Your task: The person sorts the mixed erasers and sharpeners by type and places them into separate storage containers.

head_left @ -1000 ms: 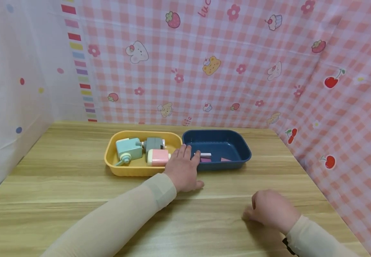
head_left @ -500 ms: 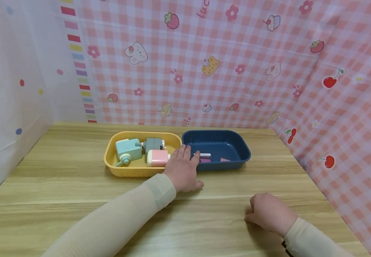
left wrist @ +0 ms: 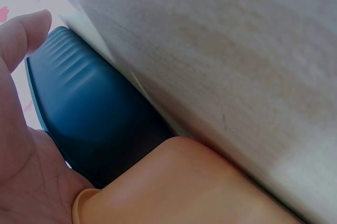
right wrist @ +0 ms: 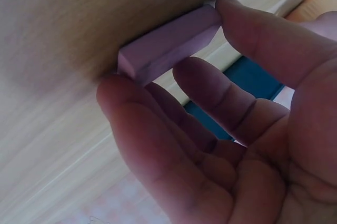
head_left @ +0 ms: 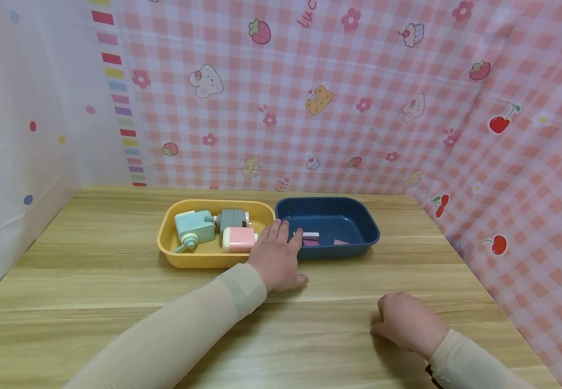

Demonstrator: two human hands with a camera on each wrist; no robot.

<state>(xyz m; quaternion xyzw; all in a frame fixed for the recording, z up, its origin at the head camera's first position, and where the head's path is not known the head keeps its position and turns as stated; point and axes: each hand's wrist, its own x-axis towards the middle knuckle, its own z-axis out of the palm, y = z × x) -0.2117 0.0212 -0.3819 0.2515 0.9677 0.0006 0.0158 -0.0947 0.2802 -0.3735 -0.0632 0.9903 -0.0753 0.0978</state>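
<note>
My left hand (head_left: 276, 259) lies with spread, straight fingers over the near rims where the yellow tray (head_left: 188, 261) and the navy tray (head_left: 354, 249) meet. In the left wrist view its palm (left wrist: 37, 176) is against the tray rims. My right hand (head_left: 411, 323) is low over the table at the front right. The right wrist view shows its thumb and a finger pinching a pink slanted-end eraser (right wrist: 168, 42) by its two ends, close to the table top; from the head view the eraser is hidden behind the hand.
Inside the yellow tray are a teal crank pencil sharpener (head_left: 198, 226), a grey one (head_left: 232, 219) and a pink-and-cream one (head_left: 240, 240). A pale bar (head_left: 310, 235) and pink pieces (head_left: 341, 242) lie in the navy tray. Patterned cloth (head_left: 281, 108) hangs behind the wooden table (head_left: 115, 292).
My right hand has shifted slightly down and right in the head view, its fingers drawn in closer. The left hand and both trays stay as they were.
</note>
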